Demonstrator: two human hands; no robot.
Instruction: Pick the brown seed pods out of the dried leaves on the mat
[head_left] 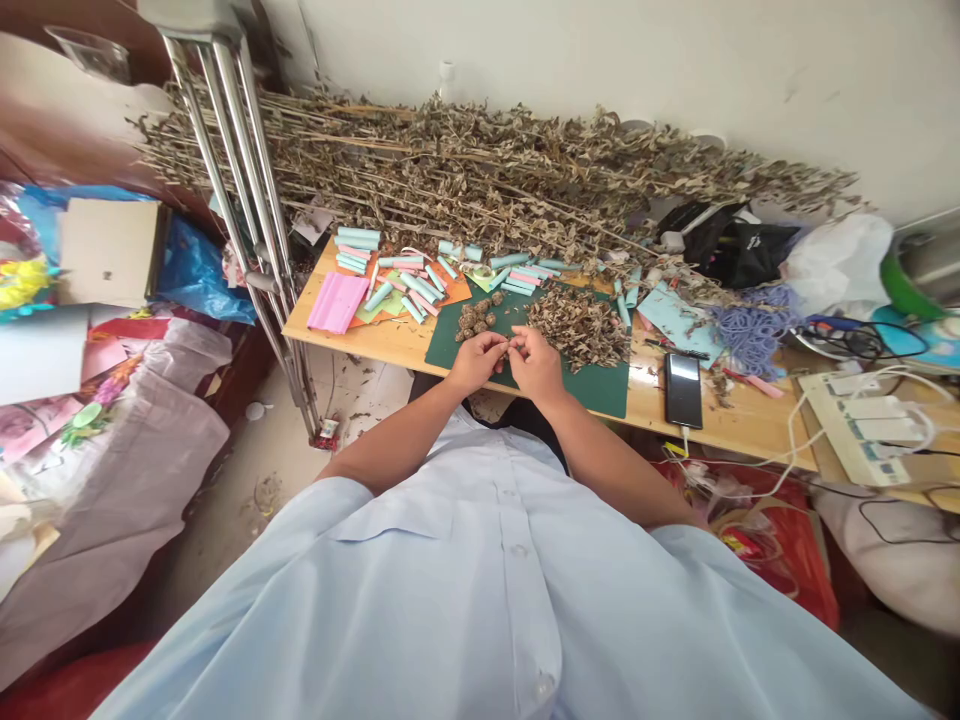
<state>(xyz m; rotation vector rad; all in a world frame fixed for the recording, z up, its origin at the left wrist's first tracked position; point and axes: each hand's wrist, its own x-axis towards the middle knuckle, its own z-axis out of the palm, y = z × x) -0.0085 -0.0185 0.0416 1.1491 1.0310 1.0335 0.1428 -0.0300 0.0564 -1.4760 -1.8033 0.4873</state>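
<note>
My left hand [478, 362] and my right hand [537, 362] meet over the near edge of a dark green mat [444, 343]. Fingertips of both are pinched together on a small brownish bit of dried leaf, mostly hidden by the fingers. Just beyond my left hand sit several brown balls of crumpled dried leaf [475, 318]. To the right of my right hand, a loose heap of dried leaves [581, 325] covers part of the mat.
Bundles of dried leafy stalks [480, 170] lie along the wall. Blue and pink paper rolls [420, 285] and a pink sheet [337, 302] lie left and behind. On the right are a phone [683, 390], purple cord [756, 328] and a power strip [855, 430]. Metal crutches [251, 190] lean at left.
</note>
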